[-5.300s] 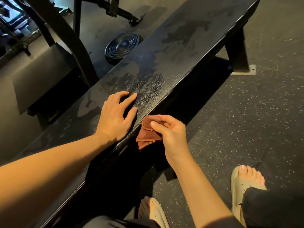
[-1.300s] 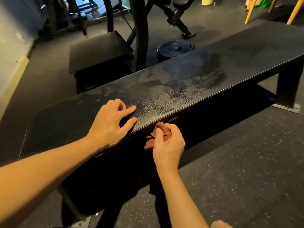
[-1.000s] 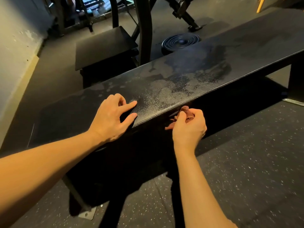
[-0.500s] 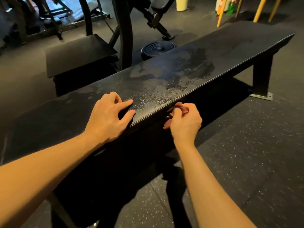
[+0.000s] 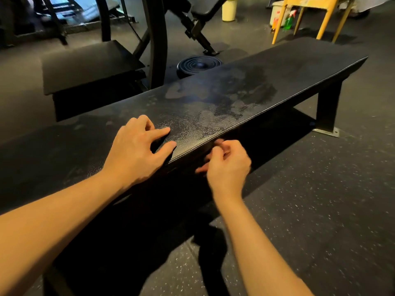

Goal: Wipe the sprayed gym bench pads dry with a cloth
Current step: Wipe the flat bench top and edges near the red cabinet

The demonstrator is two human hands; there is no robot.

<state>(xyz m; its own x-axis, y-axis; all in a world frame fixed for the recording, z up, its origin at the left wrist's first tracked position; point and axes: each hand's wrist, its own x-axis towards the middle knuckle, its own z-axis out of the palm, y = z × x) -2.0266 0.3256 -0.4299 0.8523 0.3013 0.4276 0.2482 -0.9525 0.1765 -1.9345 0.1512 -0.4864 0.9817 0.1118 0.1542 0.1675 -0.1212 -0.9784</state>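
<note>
- I see my left hand (image 5: 136, 152) resting flat on the black padded surface (image 5: 277, 82). It holds nothing, with thumb and forefinger stretched forward and the other fingers bent.
- Just ahead and right of that hand, dull wet patches (image 5: 245, 97) mottle the pad.
- My right hand (image 5: 227, 165) sits just right of the left one, against the pad's front edge, below the top. Its fingers are curled tight round the cloth (image 5: 201, 168). The picture is blurred there, and only reddish scraps poke out.
- Well beyond both hands a ribbed black disc (image 5: 198, 65) lies on the floor.
- Far off to the right stands a yellow chair (image 5: 311, 2) with a green spray bottle (image 5: 288, 21) beneath it.
</note>
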